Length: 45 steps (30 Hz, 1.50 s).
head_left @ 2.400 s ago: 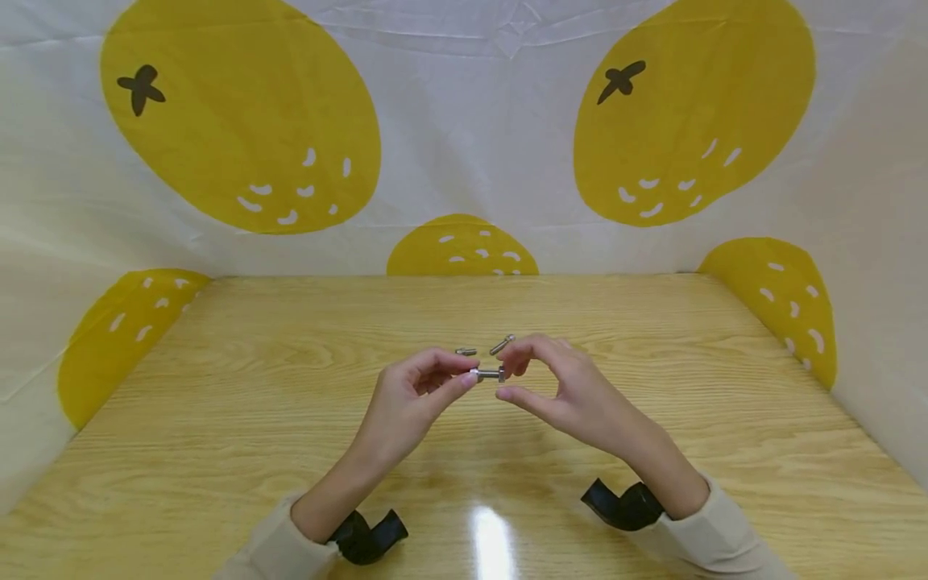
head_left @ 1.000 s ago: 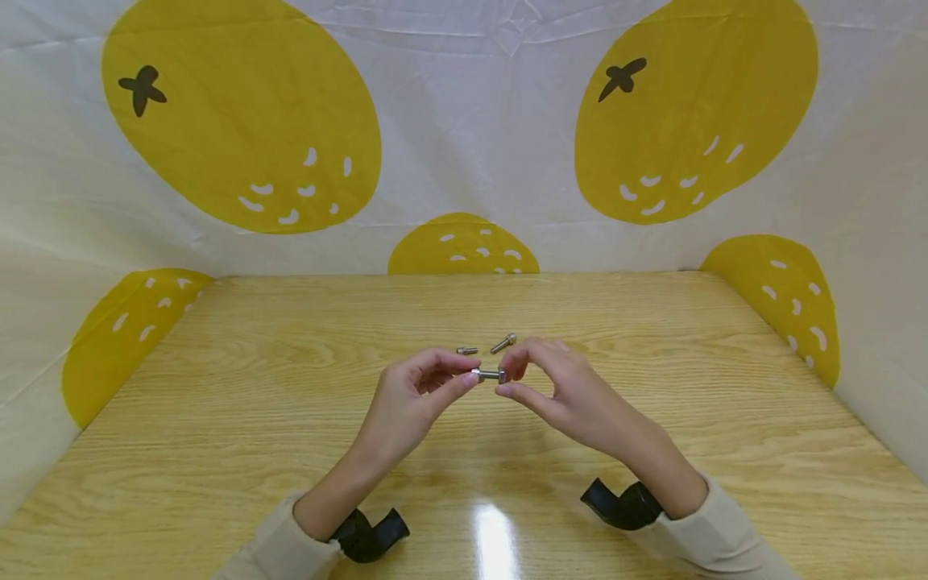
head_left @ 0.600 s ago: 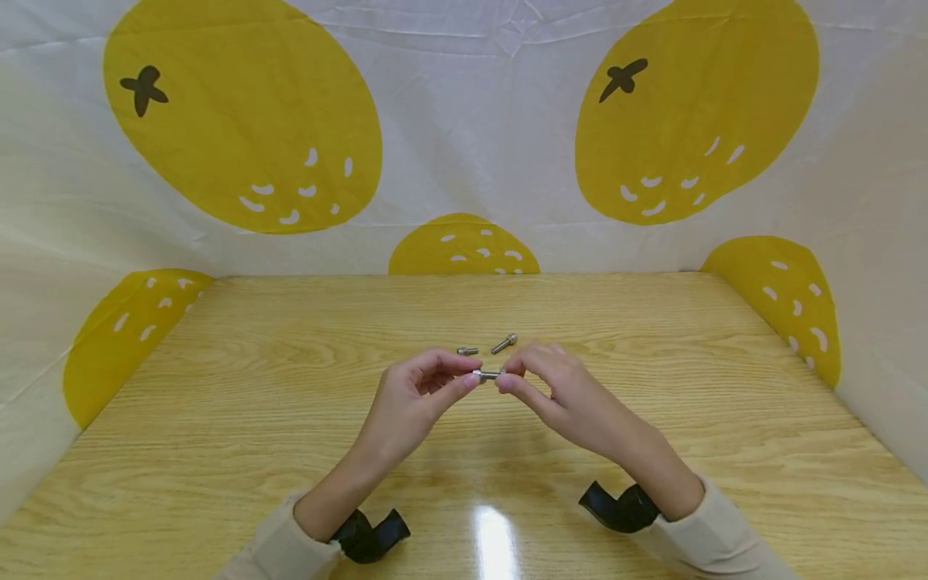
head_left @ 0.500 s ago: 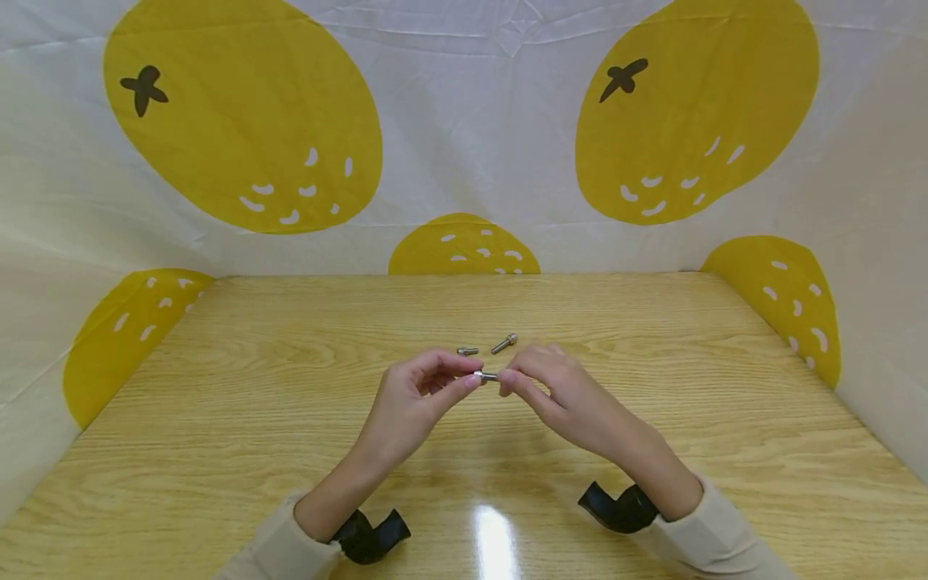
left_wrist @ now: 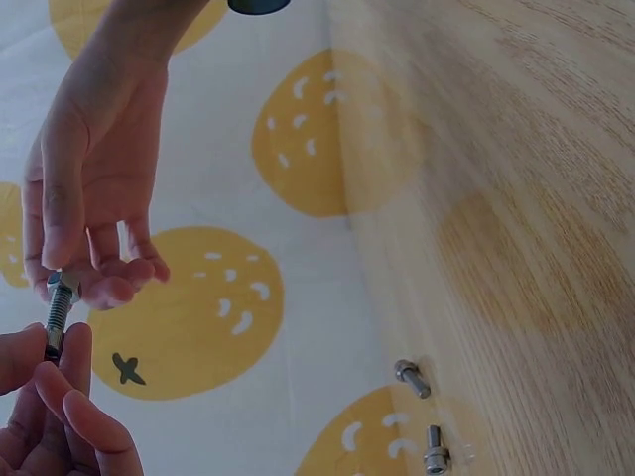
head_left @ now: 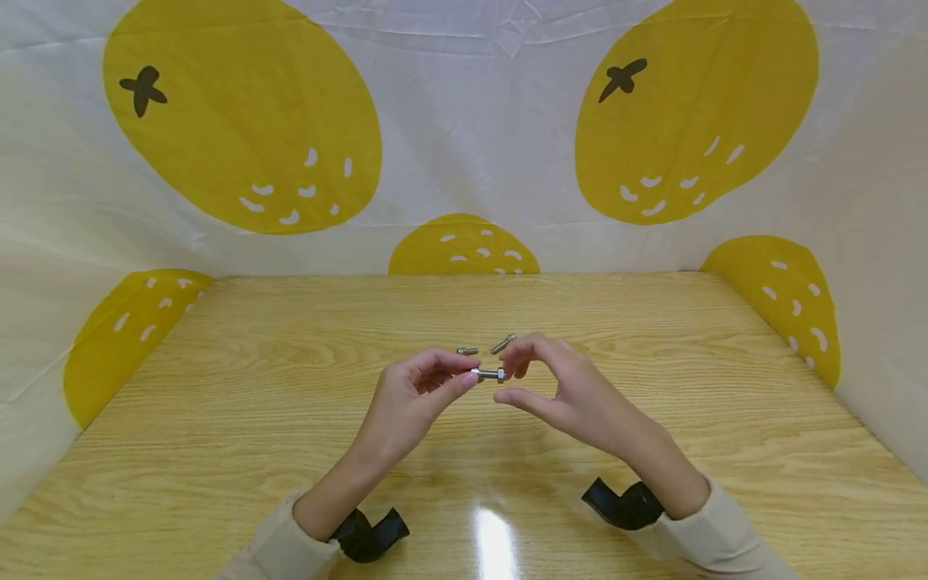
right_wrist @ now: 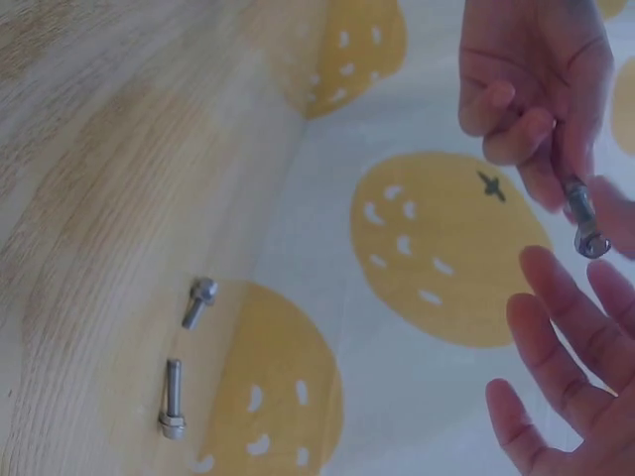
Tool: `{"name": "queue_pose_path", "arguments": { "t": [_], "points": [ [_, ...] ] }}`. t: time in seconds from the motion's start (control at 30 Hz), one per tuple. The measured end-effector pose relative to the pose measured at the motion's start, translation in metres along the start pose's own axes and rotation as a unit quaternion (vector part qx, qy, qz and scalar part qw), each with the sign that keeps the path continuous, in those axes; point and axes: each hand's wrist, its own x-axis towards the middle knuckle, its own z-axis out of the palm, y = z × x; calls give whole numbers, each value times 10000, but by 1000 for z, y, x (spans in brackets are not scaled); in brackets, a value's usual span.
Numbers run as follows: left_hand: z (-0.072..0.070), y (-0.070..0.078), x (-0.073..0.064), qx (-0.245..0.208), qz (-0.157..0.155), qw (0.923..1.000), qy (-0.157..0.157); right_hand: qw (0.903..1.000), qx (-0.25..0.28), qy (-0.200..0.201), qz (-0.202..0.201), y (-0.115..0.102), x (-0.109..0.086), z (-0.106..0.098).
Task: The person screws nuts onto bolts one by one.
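My left hand (head_left: 413, 395) pinches one end of a silver bolt (head_left: 489, 374) between thumb and fingers, which partly cover that end. The bolt lies level above the table, pointing right. On its right end sits a hex nut (head_left: 500, 375), and bare thread shows between the nut and my left fingertips. My right hand (head_left: 573, 395) is spread around the nut, thumb below and fingers above, with a gap between. In the left wrist view the threaded bolt (left_wrist: 60, 305) stands nearly upright between the two hands. The right wrist view shows the nut (right_wrist: 592, 243) close to my right fingers (right_wrist: 556, 288).
Just beyond the hands, two more bolts lie on the wooden table (head_left: 290, 322): a short-looking bolt (head_left: 467, 351) on the left and a slanted bolt (head_left: 503, 344) on the right. A white cloth (head_left: 478, 145) with yellow fruit prints hangs behind and along both sides.
About half a second ago my right thumb and fingers pinched the nut end and hid it; now they are apart and the nut shows. My left hand has stayed in place.
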Motion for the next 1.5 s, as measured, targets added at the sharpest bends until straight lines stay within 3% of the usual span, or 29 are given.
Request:
{"name": "queue_pose_path", "arguments": {
  "t": [0.13,0.4,0.77,1.0,1.3,1.5],
  "points": [
    [0,0,0,-18,8,10000,-24,9994,-128,125,-280,2,0,2],
    [0,0,-1,-43,-4,10000,-40,9988,-278,231,-325,2,0,4],
    [1,-1,-1,-64,60,9999,-79,9990,-437,-42,-55,3,0,7],
    [2,0,-1,-23,41,10000,-69,9972,-308,-272,622,-1,-1,2],
    [2,-1,-2,-32,46,10000,-40,9993,-380,46,-13,-2,-2,1],
    [3,-1,-2,-65,88,9999,-97,9987,-472,111,-145,0,-2,2]
  ]
}}
